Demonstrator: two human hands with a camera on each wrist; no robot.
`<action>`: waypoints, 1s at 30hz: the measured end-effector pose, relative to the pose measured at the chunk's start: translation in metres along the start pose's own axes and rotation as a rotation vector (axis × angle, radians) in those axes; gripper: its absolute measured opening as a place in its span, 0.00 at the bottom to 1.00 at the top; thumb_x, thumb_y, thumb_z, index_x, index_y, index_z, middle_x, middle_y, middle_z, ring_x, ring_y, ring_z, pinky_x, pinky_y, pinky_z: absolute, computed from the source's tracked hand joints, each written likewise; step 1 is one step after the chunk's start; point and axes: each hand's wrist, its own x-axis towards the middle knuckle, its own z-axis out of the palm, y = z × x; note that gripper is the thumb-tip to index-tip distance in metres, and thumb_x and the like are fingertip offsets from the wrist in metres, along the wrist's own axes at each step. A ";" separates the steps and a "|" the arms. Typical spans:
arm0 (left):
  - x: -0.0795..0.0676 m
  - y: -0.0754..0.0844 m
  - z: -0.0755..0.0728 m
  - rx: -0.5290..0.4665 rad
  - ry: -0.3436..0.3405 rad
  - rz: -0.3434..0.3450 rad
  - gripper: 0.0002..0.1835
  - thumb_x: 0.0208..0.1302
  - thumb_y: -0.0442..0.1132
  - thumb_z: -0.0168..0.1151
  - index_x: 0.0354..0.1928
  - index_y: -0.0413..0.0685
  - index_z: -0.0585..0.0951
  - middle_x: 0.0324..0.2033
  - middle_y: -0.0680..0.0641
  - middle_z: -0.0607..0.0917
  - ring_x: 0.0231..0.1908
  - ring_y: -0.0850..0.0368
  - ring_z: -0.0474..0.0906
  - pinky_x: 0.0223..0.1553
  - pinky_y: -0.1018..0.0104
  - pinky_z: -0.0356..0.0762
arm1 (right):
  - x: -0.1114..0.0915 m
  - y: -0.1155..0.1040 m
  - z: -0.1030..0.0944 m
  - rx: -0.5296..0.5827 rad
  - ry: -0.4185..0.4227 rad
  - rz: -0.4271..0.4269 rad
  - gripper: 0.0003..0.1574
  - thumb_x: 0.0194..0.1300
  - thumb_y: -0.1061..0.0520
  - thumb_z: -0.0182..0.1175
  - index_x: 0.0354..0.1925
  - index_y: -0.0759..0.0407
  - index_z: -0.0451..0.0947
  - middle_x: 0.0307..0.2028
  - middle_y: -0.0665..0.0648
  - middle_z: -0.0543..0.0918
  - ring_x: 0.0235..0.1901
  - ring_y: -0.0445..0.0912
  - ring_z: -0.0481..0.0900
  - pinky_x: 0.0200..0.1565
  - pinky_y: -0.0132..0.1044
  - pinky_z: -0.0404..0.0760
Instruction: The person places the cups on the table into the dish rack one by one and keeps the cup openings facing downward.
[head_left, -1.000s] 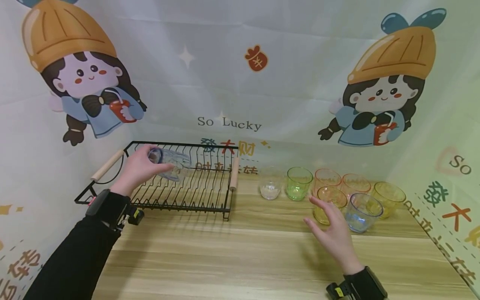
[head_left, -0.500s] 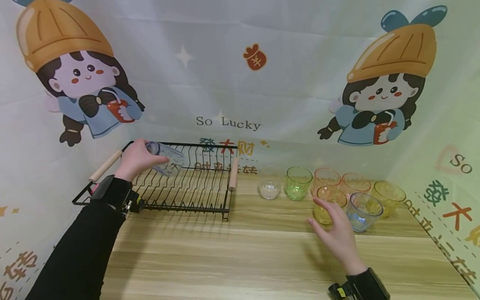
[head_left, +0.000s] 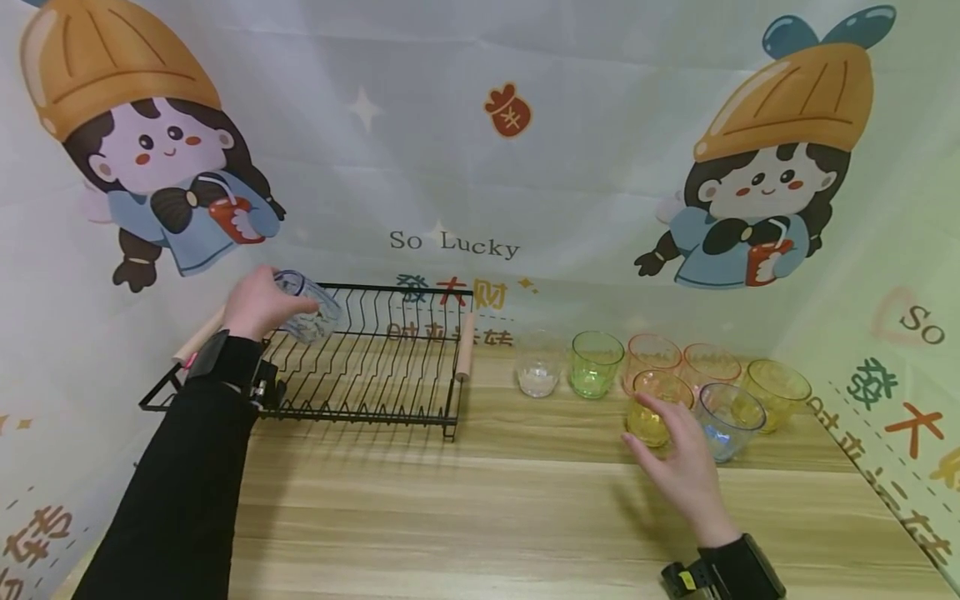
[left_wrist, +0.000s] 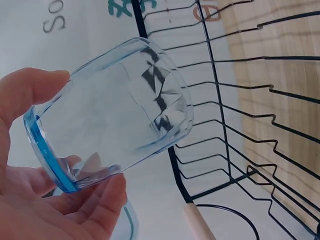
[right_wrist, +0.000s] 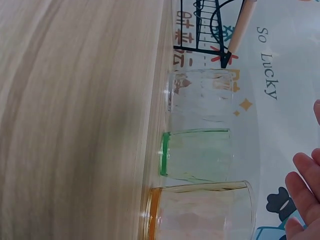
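Note:
A clear blue-rimmed drinking glass [head_left: 318, 323] lies tilted on its side in my left hand [head_left: 257, 307], over the left rear of the black wire dish rack [head_left: 397, 289]. In the left wrist view, thumb and fingers grip this glass near its blue rim, and its faceted base points toward the wires. My right hand [head_left: 684, 467] hovers with spread, relaxed fingers in front of an amber glass [head_left: 649, 427]. Just right of that hand stands another blue glass [head_left: 726, 432]. The right wrist view shows only some of the right hand's fingers [right_wrist: 303, 189], with nothing in them.
Right of the rack's wooden handle [head_left: 466, 347] stand a clear glass [head_left: 537, 377] and a green glass [head_left: 596, 368]. Two red-rimmed glasses, one a pink glass [head_left: 712, 362], and a yellow glass [head_left: 783, 396] are behind the amber one. A printed cloth [head_left: 585, 200] hangs behind the table [head_left: 480, 517].
My left hand has carried the blue-rimmed glass left and slightly back over the rack, turning it a little. My right hand has drifted slightly right, still holding nothing.

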 end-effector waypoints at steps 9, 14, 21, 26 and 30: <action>0.009 -0.012 0.006 0.044 0.085 -0.060 0.42 0.55 0.49 0.64 0.63 0.27 0.61 0.51 0.25 0.70 0.48 0.30 0.68 0.48 0.39 0.71 | 0.001 0.000 0.000 -0.013 0.013 -0.028 0.36 0.43 0.67 0.72 0.53 0.69 0.74 0.49 0.66 0.81 0.48 0.56 0.74 0.65 0.21 0.53; 0.011 -0.017 0.011 0.044 0.118 -0.101 0.38 0.54 0.48 0.64 0.56 0.23 0.64 0.44 0.27 0.71 0.42 0.33 0.69 0.41 0.41 0.73 | 0.002 0.000 -0.001 -0.018 0.013 -0.038 0.36 0.43 0.67 0.72 0.53 0.70 0.74 0.48 0.66 0.81 0.47 0.56 0.74 0.65 0.21 0.53; 0.018 -0.023 0.019 0.062 0.155 -0.171 0.35 0.53 0.45 0.64 0.53 0.24 0.66 0.43 0.27 0.72 0.43 0.33 0.70 0.42 0.41 0.74 | 0.001 0.001 -0.001 -0.020 0.014 -0.041 0.36 0.42 0.67 0.72 0.53 0.70 0.74 0.48 0.66 0.81 0.48 0.57 0.74 0.66 0.19 0.49; 0.025 -0.027 0.028 0.078 0.161 -0.195 0.35 0.53 0.45 0.66 0.54 0.23 0.66 0.44 0.25 0.71 0.45 0.31 0.68 0.44 0.38 0.73 | -0.001 0.003 0.000 -0.027 0.016 -0.039 0.37 0.42 0.67 0.72 0.54 0.69 0.74 0.49 0.65 0.81 0.48 0.57 0.74 0.67 0.21 0.51; 0.031 -0.031 0.034 0.100 0.157 -0.227 0.35 0.53 0.44 0.65 0.56 0.24 0.65 0.47 0.23 0.70 0.47 0.29 0.68 0.45 0.37 0.73 | -0.001 0.005 0.000 -0.028 0.021 -0.047 0.37 0.42 0.67 0.72 0.54 0.69 0.74 0.49 0.66 0.81 0.48 0.57 0.74 0.67 0.22 0.51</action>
